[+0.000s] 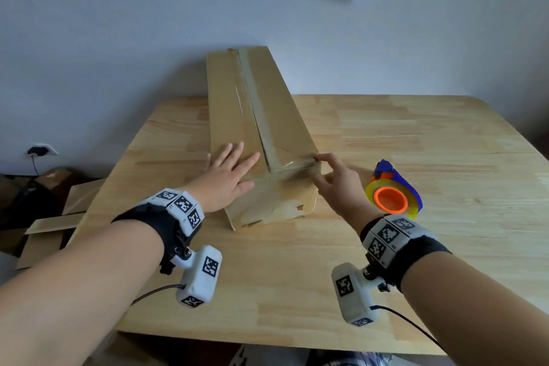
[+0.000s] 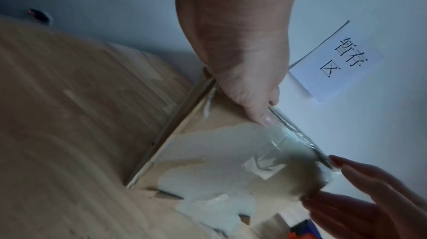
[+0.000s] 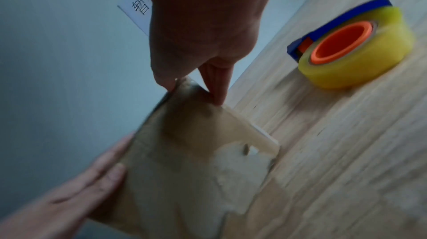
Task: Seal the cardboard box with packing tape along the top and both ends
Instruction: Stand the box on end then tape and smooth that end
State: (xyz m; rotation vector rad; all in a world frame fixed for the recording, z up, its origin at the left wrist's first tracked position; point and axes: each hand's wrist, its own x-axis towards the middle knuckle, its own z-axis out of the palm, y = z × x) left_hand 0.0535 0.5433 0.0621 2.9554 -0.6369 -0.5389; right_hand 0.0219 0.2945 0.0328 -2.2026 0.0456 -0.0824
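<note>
Looks like the step in hand is smoothing clear packing tape down over the near end of the cardboard box (image 1: 255, 116). To do it well I'd keep the left hand (image 1: 228, 177) doing what it does here: fingers straight and spread, flat on the box top at centre frame, pinning the box without gripping it. The right hand (image 1: 335, 180) sits at the near right top corner, and in the right wrist view thumb and forefinger look pinched on the tape edge right at that corner. My take: press from the middle of the strip outward to the corner, then fold it down the side, so no bubble gets trapped. The near end face is torn and patchy, so tape may not bite well there; rub it hard.

Box lies on the wooden table (image 1: 416, 157), long axis running from lower centre of the frame up toward upper centre, far end pointing at the wall. A tape strip already runs down the top seam.

The tape dispenser (image 1: 393, 192) with its yellowish roll lies at right centre, just beside the right hand, untouched.
</note>
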